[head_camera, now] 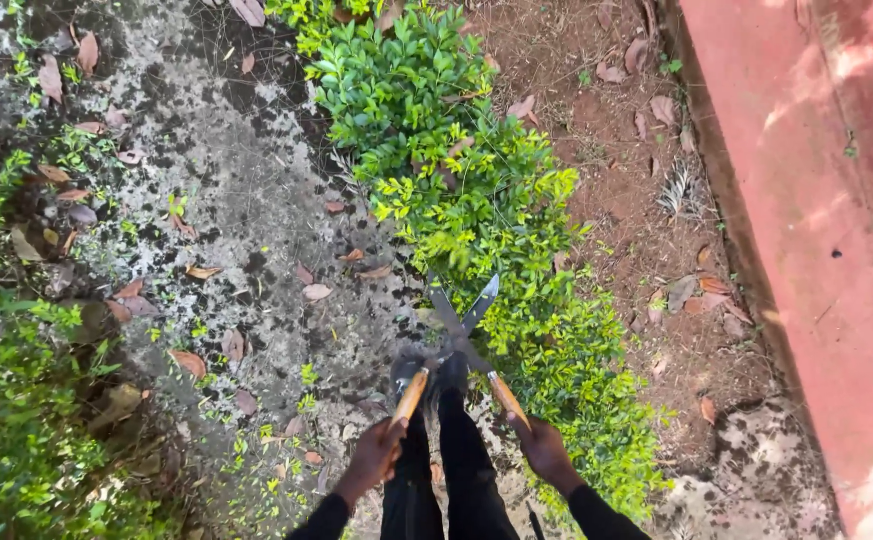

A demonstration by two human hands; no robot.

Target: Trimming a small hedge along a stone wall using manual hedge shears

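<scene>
Outdoors, a garden: low green hedge running from twelve o'clock down to five, mossy paving strewn with dry leaves at nine, bare red soil and red wall at three.

We hold hedge shears low in view, about six o'clock. Two orange-brown wooden handles splay toward us, one each side. Dark metal blades cross at pivot, tips apart, pointing to twelve o'clock. Right blade tip catches light, bluish-grey. Blades rest against near edge of low hedge: bright green, small-leaved, running as narrow strip from twelve o'clock down to five o'clock. Hedge foliage dense, lighter yellow-green along its near part.
</scene>
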